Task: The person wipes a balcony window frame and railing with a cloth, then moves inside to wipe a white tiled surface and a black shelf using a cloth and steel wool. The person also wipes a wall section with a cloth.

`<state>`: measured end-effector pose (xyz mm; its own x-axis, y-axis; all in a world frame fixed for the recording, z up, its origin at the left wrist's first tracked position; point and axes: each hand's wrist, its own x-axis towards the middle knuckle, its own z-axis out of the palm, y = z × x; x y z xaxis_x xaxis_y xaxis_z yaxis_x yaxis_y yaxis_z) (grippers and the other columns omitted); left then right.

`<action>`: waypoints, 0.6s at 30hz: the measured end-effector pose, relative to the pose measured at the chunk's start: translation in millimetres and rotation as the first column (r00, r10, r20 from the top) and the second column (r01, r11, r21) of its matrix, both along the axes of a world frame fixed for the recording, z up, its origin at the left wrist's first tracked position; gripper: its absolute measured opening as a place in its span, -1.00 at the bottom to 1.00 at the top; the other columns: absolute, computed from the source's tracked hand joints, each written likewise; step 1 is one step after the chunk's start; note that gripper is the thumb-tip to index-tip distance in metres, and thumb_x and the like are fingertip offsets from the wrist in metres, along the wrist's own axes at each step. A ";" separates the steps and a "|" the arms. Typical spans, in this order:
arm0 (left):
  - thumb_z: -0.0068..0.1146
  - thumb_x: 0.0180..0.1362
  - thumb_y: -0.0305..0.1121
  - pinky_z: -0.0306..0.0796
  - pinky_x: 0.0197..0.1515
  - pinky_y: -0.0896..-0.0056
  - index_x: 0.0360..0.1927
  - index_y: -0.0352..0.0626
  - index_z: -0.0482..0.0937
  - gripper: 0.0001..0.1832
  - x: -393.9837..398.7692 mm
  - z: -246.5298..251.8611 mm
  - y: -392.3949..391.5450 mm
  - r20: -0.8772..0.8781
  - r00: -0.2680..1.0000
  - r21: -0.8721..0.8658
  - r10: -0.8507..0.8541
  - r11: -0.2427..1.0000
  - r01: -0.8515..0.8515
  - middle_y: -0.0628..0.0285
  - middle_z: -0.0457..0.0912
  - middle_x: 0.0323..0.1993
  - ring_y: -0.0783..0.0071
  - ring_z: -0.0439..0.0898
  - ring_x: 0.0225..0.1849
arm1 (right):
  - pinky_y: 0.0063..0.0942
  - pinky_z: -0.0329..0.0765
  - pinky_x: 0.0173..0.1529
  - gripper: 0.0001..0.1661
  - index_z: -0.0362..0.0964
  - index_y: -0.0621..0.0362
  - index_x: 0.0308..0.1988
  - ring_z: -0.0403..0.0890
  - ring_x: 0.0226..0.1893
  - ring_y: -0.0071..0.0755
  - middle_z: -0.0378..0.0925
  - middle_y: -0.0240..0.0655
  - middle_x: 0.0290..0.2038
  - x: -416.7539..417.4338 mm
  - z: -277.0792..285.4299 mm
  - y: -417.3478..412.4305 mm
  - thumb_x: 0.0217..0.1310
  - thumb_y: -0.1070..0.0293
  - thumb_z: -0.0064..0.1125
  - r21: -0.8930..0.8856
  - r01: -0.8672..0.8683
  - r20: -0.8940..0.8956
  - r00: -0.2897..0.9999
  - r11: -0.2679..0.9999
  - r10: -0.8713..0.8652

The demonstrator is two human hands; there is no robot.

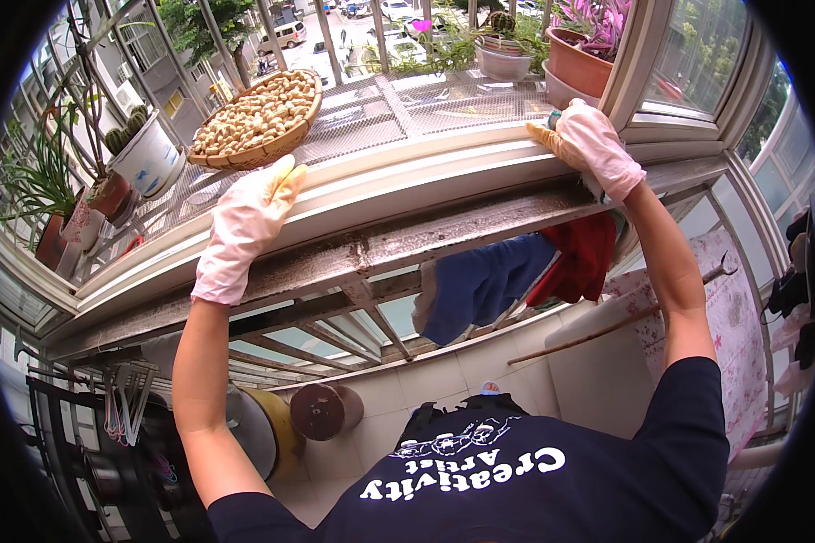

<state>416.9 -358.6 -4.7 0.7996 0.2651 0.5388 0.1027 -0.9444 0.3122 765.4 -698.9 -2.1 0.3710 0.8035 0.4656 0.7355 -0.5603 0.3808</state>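
My left hand [248,224], in a pale pink rubber glove with a yellowish fingertip area, lies on the white window sill frame [407,166], its fingers stretched over the rail. Just beyond those fingers sits a round woven bamboo basket [258,159] full of unshelled peanuts [261,115]. My right hand [594,146], gloved the same way, is at the right end of the sill by the window sash [679,115]. It is closed on a bunched cloth [591,186], mostly hidden by the glove; a teal bit shows near the fingers.
Potted plants stand on the mesh ledge: a cactus in a white pot [149,156] at left, a terracotta pot [581,61] at right. Below the sill, blue [489,282] and red cloths [577,258] hang on a rusty rail [380,244]. A wooden stick [591,332] slants at right.
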 end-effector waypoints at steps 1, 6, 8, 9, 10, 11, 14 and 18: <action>0.05 0.40 -0.09 0.52 -0.12 0.15 -0.07 -0.19 0.67 -0.63 4.3 3.8 -2.3 -0.054 0.998 0.029 0.042 0.999 -0.041 -0.09 0.69 -0.27 -0.05 0.67 -0.21 | 0.00 0.51 -0.29 -0.20 0.58 0.24 -0.51 0.57 -0.43 0.24 0.51 0.14 -0.56 -10.9 1.5 3.4 0.39 -0.29 -0.10 0.010 0.013 -0.033 0.999 1.000 -0.013; 0.01 0.40 -0.05 0.49 -0.21 0.09 -0.11 -0.11 0.68 -0.64 4.0 -3.7 11.0 -0.024 1.000 0.100 -0.019 0.995 0.022 -0.06 0.67 -0.35 -0.10 0.64 -0.27 | -0.02 0.48 -0.38 -0.38 0.56 0.21 -0.44 0.55 -0.54 0.11 0.53 0.04 -0.58 -71.6 1.7 70.4 0.43 -0.12 -0.02 0.068 -0.173 -0.237 0.954 0.983 0.185; 0.01 0.41 -0.05 0.48 -0.20 0.08 -0.11 -0.11 0.68 -0.63 3.6 -7.5 14.3 0.018 1.000 0.112 -0.014 0.994 0.012 -0.06 0.67 -0.34 -0.11 0.63 -0.27 | -0.12 0.47 -0.43 -0.46 0.58 0.21 -0.44 0.55 -0.62 -0.04 0.53 -0.07 -0.64 -98.5 -14.1 117.4 0.41 -0.03 0.08 0.151 -0.407 -0.294 0.852 0.901 0.434; 0.00 0.41 -0.05 0.48 -0.20 0.08 -0.11 -0.12 0.68 -0.63 0.3 -9.8 18.6 0.039 0.999 0.117 -0.001 0.993 -0.004 -0.06 0.67 -0.34 -0.11 0.63 -0.26 | -0.15 0.47 -0.48 -0.47 0.57 0.22 -0.47 0.55 -0.63 -0.07 0.51 -0.10 -0.65 -127.4 -9.9 142.5 0.38 -0.01 0.10 0.171 -0.477 -0.298 0.809 0.862 0.507; -0.01 0.42 -0.01 0.48 -0.17 0.09 -0.10 -0.14 0.67 -0.59 1.5 -18.1 32.1 0.069 0.998 -0.013 -0.005 1.000 0.006 -0.06 0.68 -0.31 -0.12 0.63 -0.24 | -0.18 0.46 -0.53 -0.47 0.55 0.23 -0.50 0.54 -0.65 -0.09 0.49 -0.13 -0.65 -158.2 -3.0 164.3 0.35 0.00 0.12 0.188 -0.542 -0.295 0.765 0.819 0.573; -0.04 0.44 0.03 0.48 -0.14 0.13 -0.07 -0.18 0.66 -0.54 -7.3 -16.2 35.0 0.085 0.996 -0.082 -0.006 0.997 0.013 -0.08 0.69 -0.29 -0.08 0.64 -0.23 | -0.21 0.45 -0.58 -0.48 0.54 0.24 -0.52 0.53 -0.67 -0.12 0.47 -0.15 -0.66 -189.0 2.3 188.3 0.32 0.01 0.14 0.207 -0.609 -0.297 0.707 0.766 0.642; -0.12 0.43 0.23 0.52 -0.35 0.45 0.02 -0.23 0.66 -0.33 -1.0 5.9 18.0 0.003 1.000 -0.387 -0.024 0.922 0.024 0.25 0.73 -0.27 0.51 0.65 -0.37 | -0.18 0.57 -0.40 -0.47 0.54 0.25 -0.37 0.62 -0.50 0.09 0.56 0.02 -0.52 -215.4 -10.5 231.6 0.29 -0.07 0.16 0.428 -0.685 -0.194 0.567 0.589 0.800; -0.09 0.44 0.19 0.48 -0.05 0.36 0.01 -0.29 0.66 -0.34 -7.7 8.2 10.8 0.098 0.995 -0.636 -0.001 0.769 0.063 0.20 0.75 -0.17 0.42 0.65 -0.17 | -0.11 0.60 -0.24 -0.60 0.58 0.15 -0.19 0.67 -0.37 0.13 0.63 -0.02 -0.39 -221.5 -9.3 249.8 0.28 0.02 0.19 0.558 -0.772 -0.179 0.245 0.304 0.953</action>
